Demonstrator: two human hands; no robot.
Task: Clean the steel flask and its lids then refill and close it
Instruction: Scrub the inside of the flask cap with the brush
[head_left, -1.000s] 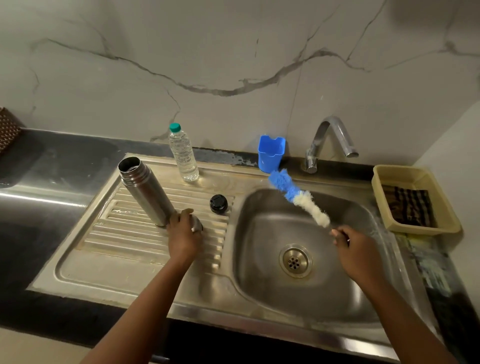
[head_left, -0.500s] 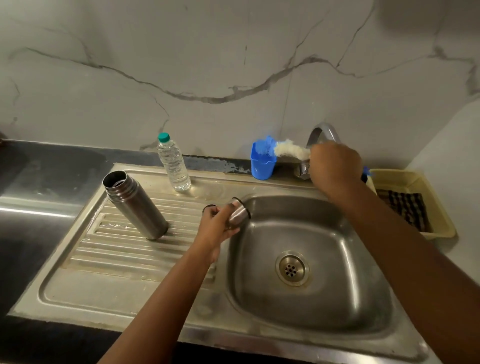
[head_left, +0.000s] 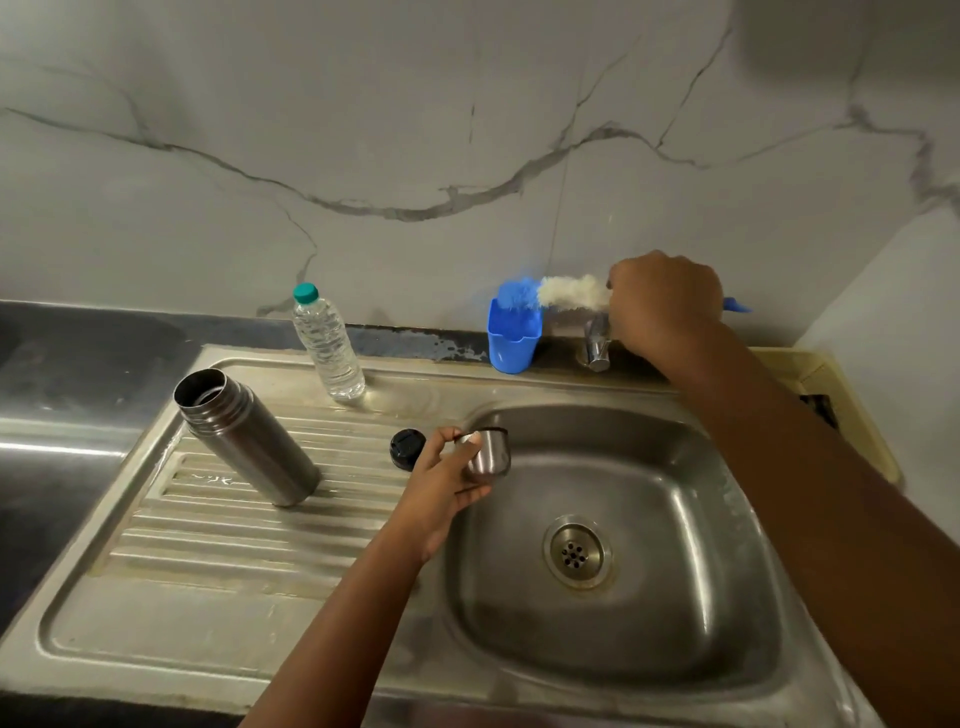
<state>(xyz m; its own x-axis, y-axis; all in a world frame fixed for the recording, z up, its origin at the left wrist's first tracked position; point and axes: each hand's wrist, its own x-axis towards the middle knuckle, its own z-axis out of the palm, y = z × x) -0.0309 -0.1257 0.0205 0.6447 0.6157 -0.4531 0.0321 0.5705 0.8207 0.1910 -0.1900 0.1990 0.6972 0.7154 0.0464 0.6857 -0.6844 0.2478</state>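
Observation:
The open steel flask (head_left: 244, 434) stands on the ribbed drainboard at the left. A black inner lid (head_left: 407, 449) lies on the drainboard near the basin's left rim. My left hand (head_left: 441, 486) holds the steel cup lid (head_left: 488, 454) over the basin's left edge. My right hand (head_left: 662, 301) is up at the tap (head_left: 596, 343) and covers most of it, while it grips a bottle brush (head_left: 571, 292) with blue and white bristles that points left over a blue cup.
A clear water bottle (head_left: 328, 343) with a green cap stands at the back of the drainboard. A blue plastic cup (head_left: 512, 332) sits left of the tap. The sink basin (head_left: 649, 597) has a central drain. A yellow tray (head_left: 836, 374) is at the right.
My left hand picked the steel cup lid off the drainboard and carried it right to the basin's edge. My right hand rose from over the basin to the tap, brush still in its grip.

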